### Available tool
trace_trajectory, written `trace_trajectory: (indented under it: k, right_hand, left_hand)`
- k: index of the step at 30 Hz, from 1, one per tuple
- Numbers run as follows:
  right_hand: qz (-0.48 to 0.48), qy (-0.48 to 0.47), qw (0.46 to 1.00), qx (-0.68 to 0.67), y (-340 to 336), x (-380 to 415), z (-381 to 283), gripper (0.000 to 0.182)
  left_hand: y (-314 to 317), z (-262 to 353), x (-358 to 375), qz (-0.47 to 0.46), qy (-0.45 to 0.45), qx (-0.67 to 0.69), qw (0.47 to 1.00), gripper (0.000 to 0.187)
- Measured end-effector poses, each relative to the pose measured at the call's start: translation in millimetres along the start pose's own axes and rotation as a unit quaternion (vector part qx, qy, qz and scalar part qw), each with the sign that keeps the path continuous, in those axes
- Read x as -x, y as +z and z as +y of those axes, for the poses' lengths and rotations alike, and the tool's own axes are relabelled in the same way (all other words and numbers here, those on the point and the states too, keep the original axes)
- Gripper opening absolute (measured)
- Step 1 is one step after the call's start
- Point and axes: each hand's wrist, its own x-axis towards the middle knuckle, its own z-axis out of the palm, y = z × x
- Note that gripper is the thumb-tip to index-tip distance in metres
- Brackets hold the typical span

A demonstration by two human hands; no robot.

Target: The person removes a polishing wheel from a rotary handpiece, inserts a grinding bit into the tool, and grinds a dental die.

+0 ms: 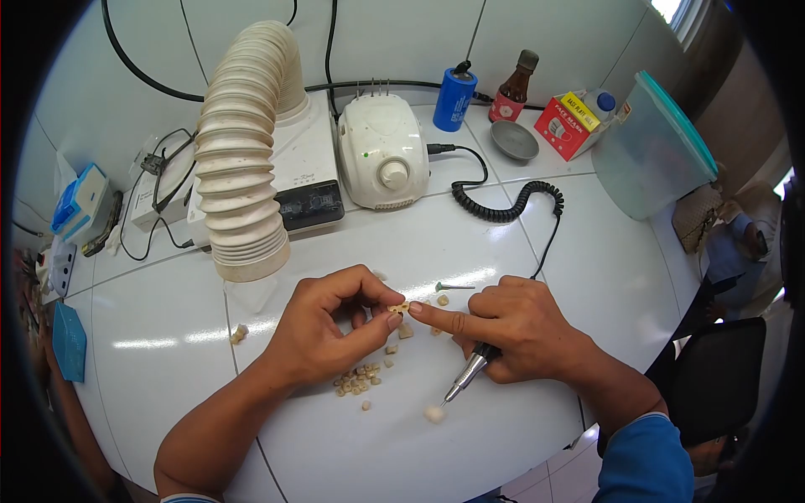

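Note:
Between thumb and forefinger, my left hand (335, 323) pinches a small yellowish piece (399, 308). My right hand (516, 331) has its forefinger stretched out, the tip touching or nearly touching that piece. Its other fingers are curled round a silver and black rotary handpiece (471, 367), which points down and left with a pale fuzzy tip (434, 414) at its end. Below my left hand lies a cluster of small beige pieces (356, 380). A few larger chunks (406, 330) lie between my hands, and a green-headed bit (453, 287) lies behind them.
A ribbed hose (243, 159) arches down at the back left. Beside it stands a white control unit (384, 151) with a coiled cord (503, 210). Further right are a blue cylinder (455, 101), a brown bottle (513, 88), a grey dish (514, 140), a red box (563, 130) and a clear bin (650, 155).

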Motion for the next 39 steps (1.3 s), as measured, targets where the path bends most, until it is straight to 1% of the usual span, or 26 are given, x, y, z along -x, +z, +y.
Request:
trace_trajectory:
  k: [11,22,32,35,37,38,39]
  right_hand:
    - [0.004,-0.002,1.000,-0.006,1.5,0.6,0.8,0.106]
    - [0.000,-0.003,1.000,-0.001,0.7,0.3,-0.1,0.107]
    - [-0.006,-0.001,1.000,-0.003,-1.0,-0.1,-1.6,0.108]
    - [-0.007,0.008,1.000,-0.005,-0.3,-0.2,-2.5,0.104]
    - [0.003,0.007,1.000,-0.007,0.5,0.0,-2.4,0.096]
    - [0.003,0.007,1.000,-0.007,-0.7,-0.4,-3.5,0.096]
    - [0.014,0.017,1.000,-0.003,-2.8,-1.2,-5.5,0.085]
  left_hand:
    - [-0.3,2.4,0.1,-0.003,-0.003,-0.003,1.000,0.017]
    - [-0.6,-2.8,-0.6,-0.004,0.023,-0.005,1.000,0.017]
    - [0.7,-5.0,-1.3,0.002,0.030,0.007,1.000,0.017]
    - [-0.9,-4.1,-1.5,0.012,0.041,0.003,0.999,0.016]
    - [-3.7,3.2,-0.6,-0.017,0.004,-0.016,1.000,0.013]
    - [-3.3,3.1,-0.5,-0.017,0.004,-0.016,1.000,0.013]
    - [-2.4,2.9,-0.6,-0.009,-0.004,-0.003,1.000,0.014]
